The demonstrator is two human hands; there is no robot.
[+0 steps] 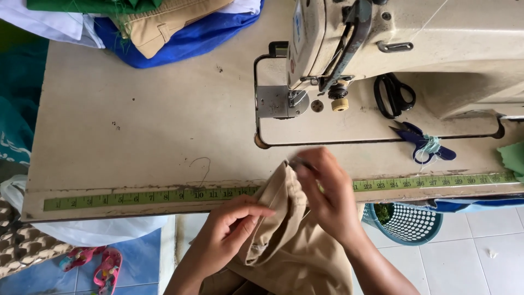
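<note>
The sewing table [136, 136] is wide and pale, with a green measuring tape [147, 195] fixed flat along its front edge; the cream sewing machine [415, 43] stands at the back right, and a small blue-and-red label sits on its head, upright and narrow. A pile of folded cloth [164, 27] — blue, tan, green, white — lies at the back left corner. The tan trousers [295, 246] hang over the front edge of the table, between both hands. The left hand [226, 232] is closed on a fold at the left side of the cloth; the right hand [330, 194] pinches the top edge, just above the tape. Black scissors [394, 95] rest on the machine bed; small blue snips [423, 143] lie near them.
</note>
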